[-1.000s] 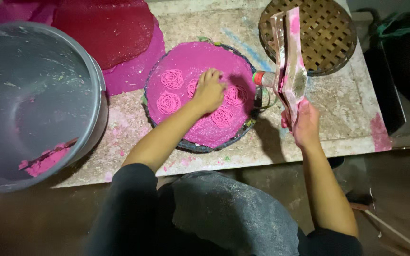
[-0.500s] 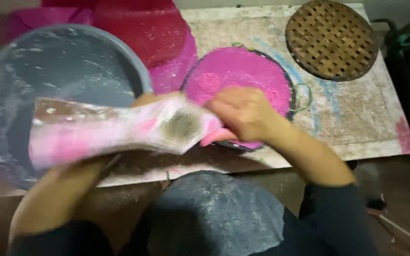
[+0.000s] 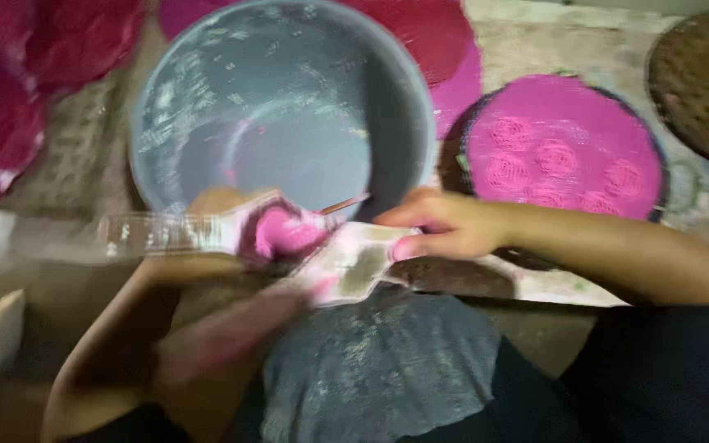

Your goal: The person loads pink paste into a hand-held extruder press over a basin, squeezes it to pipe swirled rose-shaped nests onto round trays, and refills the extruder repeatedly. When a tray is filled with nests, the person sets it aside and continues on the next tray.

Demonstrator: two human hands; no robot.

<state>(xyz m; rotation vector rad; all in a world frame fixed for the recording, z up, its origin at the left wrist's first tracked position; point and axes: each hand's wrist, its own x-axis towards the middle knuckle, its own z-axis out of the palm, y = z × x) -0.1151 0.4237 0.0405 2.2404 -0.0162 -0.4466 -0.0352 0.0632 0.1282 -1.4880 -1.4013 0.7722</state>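
The right hand [image 3: 441, 230] pinches one end of the dough press [image 3: 289, 242] shut-fingered; the blurred left hand [image 3: 223, 340] seems to grip beneath. Held over the grey tub [image 3: 207, 107]'s rim, it wants steadying while loading.

Two hands are holding a pink-smeared plastic piping bag [image 3: 289, 242] over a grey tub.

The right hand [image 3: 445, 226] is gripping the bag's end; the left hand [image 3: 223, 271], blurred, is supporting it from beneath. The grey tub [image 3: 285, 107] is sitting behind, and a round tray [image 3: 568, 148] of pink coiled shapes is lying to its right.
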